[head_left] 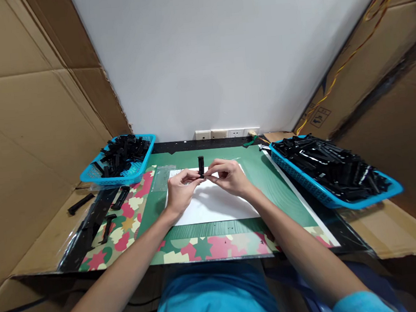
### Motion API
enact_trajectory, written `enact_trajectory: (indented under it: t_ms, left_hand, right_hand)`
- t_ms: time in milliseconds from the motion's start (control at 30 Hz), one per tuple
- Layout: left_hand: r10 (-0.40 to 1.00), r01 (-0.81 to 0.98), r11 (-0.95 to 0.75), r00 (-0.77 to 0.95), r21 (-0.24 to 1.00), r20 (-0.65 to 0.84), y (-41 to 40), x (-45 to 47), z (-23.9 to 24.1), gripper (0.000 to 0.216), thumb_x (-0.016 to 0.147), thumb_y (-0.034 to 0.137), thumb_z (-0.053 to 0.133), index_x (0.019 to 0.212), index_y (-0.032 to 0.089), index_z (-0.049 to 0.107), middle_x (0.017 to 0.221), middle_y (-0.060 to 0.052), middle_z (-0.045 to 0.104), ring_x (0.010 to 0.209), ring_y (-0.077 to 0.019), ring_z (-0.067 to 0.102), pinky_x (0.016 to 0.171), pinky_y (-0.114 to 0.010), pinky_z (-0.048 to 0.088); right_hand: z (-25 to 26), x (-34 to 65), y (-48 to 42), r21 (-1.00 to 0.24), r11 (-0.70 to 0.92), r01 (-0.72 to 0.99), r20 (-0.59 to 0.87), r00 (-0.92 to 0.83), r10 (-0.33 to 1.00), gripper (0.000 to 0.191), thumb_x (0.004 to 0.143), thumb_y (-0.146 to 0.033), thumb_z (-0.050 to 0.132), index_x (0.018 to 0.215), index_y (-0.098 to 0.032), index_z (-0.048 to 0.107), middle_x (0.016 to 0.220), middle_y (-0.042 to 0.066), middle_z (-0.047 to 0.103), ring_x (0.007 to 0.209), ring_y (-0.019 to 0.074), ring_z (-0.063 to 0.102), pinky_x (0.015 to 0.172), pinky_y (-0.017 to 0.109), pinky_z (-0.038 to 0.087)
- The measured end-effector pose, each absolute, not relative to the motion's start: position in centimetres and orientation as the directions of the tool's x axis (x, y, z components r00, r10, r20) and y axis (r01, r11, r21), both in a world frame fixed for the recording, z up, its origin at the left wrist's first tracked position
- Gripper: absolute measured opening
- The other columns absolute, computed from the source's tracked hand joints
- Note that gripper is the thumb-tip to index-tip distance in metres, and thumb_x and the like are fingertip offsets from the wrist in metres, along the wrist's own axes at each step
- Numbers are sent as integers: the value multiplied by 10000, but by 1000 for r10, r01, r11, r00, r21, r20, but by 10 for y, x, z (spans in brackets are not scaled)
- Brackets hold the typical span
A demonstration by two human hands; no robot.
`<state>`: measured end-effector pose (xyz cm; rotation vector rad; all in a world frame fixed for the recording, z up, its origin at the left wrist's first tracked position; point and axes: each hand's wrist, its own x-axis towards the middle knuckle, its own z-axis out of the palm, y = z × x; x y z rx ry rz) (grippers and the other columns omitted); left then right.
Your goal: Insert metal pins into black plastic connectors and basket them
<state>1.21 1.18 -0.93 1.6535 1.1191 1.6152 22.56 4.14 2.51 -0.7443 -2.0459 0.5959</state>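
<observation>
Between my left hand (179, 193) and my right hand (232, 177), the upright black part (201, 165) occupies the narrow gap. To the right, an open lane crosses the green mat (284, 188) as far as the right blue basket (300, 177), whose heaped load obstructs low passage. To the left, loose black parts (108, 228) and the left blue basket (136, 176) narrow the way. Cardboard panels (24, 119) bound both sides; the white wall (198, 54) limits my reach beyond the desk (342, 234).
</observation>
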Motion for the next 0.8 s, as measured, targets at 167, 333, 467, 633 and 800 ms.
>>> enact_trajectory:
  t_ms: [167,333,467,633,800]
  left_hand:
    - [888,98,-453,-39,886,458,12,13,-12,282,821,420,925,884,188,778,909,-65,796,782,-209,761,747,-364,653]
    - [870,169,-476,-50,863,490,13,13,-13,275,829,436,916,872,198,784,942,-73,801,851,-228,768,775,-377,654]
    - [856,201,-493,-58,846,513,15,12,-14,271,837,437,911,871,200,784,952,-79,797,922,-249,771,838,-405,653]
    - [834,215,-529,-49,821,550,15,10,-15,242,861,421,894,875,205,785,1005,-84,810,936,-249,777,851,-408,651]
    - [810,294,-560,-1,775,586,13,9,-11,181,899,379,860,890,212,789,1009,-83,815,944,-258,780,849,-412,649]
  right_hand:
    - [25,227,42,-611,723,323,559,-471,682,231,1027,-411,700,970,-264,869,981,73,757,661,156,523,626,319,412]
    - [25,228,42,-573,744,344,572,-481,664,188,1018,-382,715,977,-262,853,995,67,749,657,150,524,631,317,413]
    - [26,230,43,-566,739,367,568,-476,671,127,980,-337,751,992,-236,828,985,62,740,623,135,499,618,311,398]
    - [27,231,41,-562,727,393,545,-485,684,159,968,-324,733,1061,-235,825,931,60,719,622,143,499,618,306,390]
    - [26,228,39,-538,737,409,555,-486,675,148,976,-310,728,1050,-242,836,903,55,718,643,151,528,632,305,398]
